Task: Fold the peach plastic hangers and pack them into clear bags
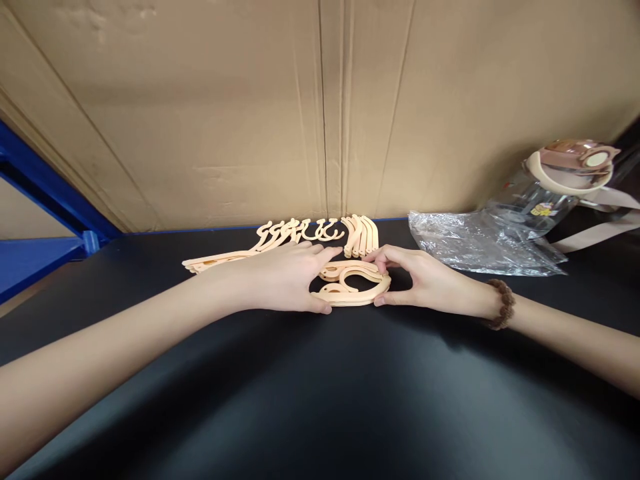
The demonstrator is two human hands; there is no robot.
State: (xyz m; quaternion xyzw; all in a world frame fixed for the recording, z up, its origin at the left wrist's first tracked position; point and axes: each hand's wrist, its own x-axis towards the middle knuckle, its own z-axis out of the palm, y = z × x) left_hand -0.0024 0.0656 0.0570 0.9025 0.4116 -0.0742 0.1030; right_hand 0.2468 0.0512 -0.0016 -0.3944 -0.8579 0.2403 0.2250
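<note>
Peach-coloured plastic pieces that look like folded travel hangers (356, 296) lie stacked on the black tabletop between my hands. My left hand (285, 277) grips their left end, thumb along the near edge and fingers reaching over the far side. At the right end, my right hand (425, 277) pinches the curved pieces between thumb and fingers. Just behind are several loose hooks (320, 230) and a row of slim curved hanger arms (361, 235). More long hanger pieces (215, 261) stick out beyond my left forearm, which partly covers them.
A crumpled clear plastic bag (450, 240) lies at the right. On it leans a transparent water bottle (545, 193) with a brown lid and a pale strap (600, 227). Cardboard (225, 120) rises along the back edge, and a blue metal frame (50, 193) stands at the left.
</note>
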